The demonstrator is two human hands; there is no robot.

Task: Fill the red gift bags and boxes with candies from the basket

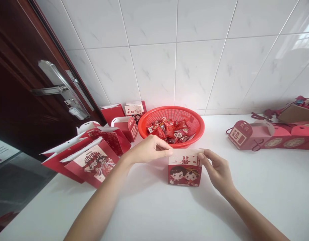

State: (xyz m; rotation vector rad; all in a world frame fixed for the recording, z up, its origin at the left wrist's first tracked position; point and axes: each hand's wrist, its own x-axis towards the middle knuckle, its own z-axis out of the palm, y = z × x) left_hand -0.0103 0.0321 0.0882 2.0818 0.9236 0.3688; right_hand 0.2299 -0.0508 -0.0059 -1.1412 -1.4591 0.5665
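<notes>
A small red and white candy box [184, 170], printed with two cartoon figures and a red character, stands upright on the white table. My left hand [150, 149] pinches its upper left corner between thumb and fingers. At the upper right corner, my right hand [217, 169] grips the edge the same way, thumb toward me. The far side of the box and some fingertips behind it are hidden. Just behind the box sits a red plastic basket [198, 132] with wrapped candies [169, 130] inside.
Red gift bags and boxes [94, 160] stand at the left, beside a dark door with a metal handle [50, 89]. More red boxes [249, 135] line up at the right near scissors [263, 116]. A tiled wall [154, 73] closes off the table's back [149, 214].
</notes>
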